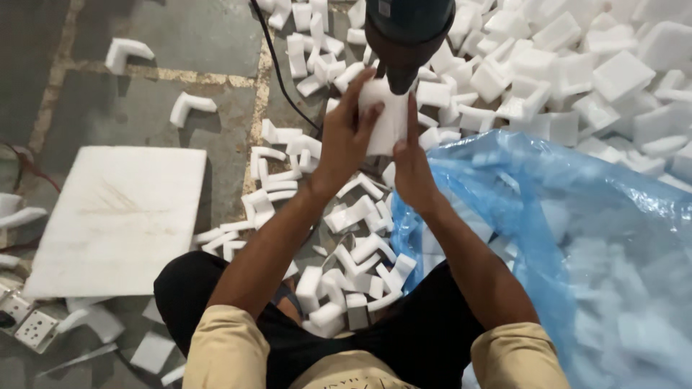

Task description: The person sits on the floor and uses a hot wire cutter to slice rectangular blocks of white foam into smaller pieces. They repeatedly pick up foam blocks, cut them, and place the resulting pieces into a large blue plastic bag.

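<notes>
1. Both hands grip one white foam block [386, 119], upper centre of the frame. Left hand [344, 140] wraps its left side, fingers spread over the front face; right hand [412, 169] pinches its right edge, forefinger pointing up along it.
2. Block is pressed against the dark nozzle of a teal-bodied power tool [405, 36] hanging in from the top edge. Its black cable [277, 68] runs down and left across the floor.
3. Judgement: the step in hand looks like working the block at the nozzle tip. To do it well, hold the block square to the tip, keep both fingertips off the contact spot, and brace the wrists so the foam does not twist.
4. Heap of cut foam pieces [577, 65] fills the upper right; smaller L-shaped offcuts [353, 245] lie scattered between the forearms and the person's knees.
5. Blue plastic bag [548, 238] stands open at right, just beside the right forearm, with pale foam visible through it.
6. Flat white foam sheet [119, 216] lies on the grey floor [187, 43] at left, well apart from the hands. Electrical socket board [25, 324] sits at lower left.
</notes>
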